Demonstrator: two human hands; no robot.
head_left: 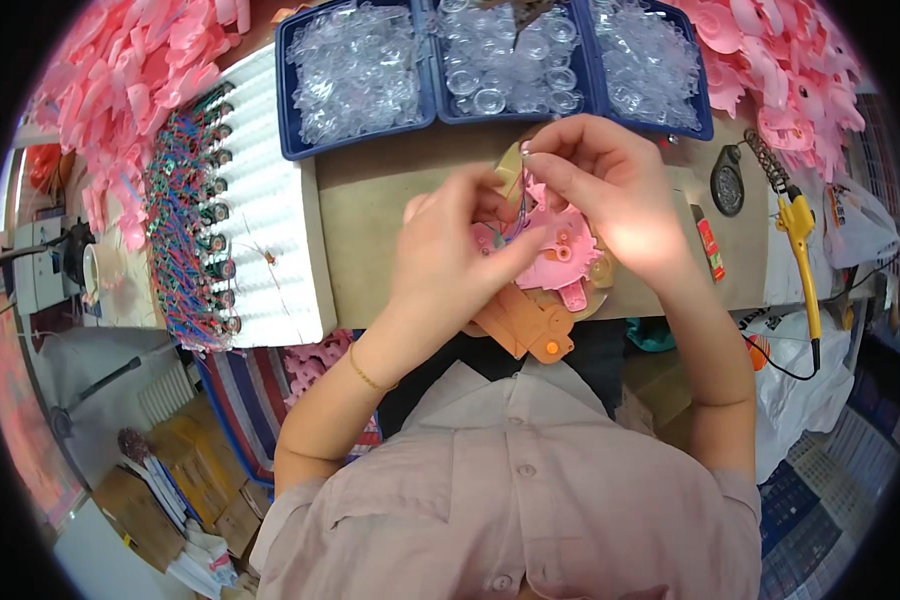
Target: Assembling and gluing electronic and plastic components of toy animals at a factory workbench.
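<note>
A pink plastic toy shell [560,250] lies on an orange jig [530,325] at the near edge of the brown workbench [370,190]. My left hand [455,250] presses down on the shell's left side, fingers closed over it. My right hand [610,185] is above the shell, its thumb and forefinger pinched on thin wires [522,190] that run down into the shell.
Blue trays of clear plastic discs [490,60] line the back. Pink shells are piled at the back left [120,90] and back right [780,60]. A white corrugated board [270,200] carries several wired parts [190,220]. A yellow soldering iron [800,250] lies right.
</note>
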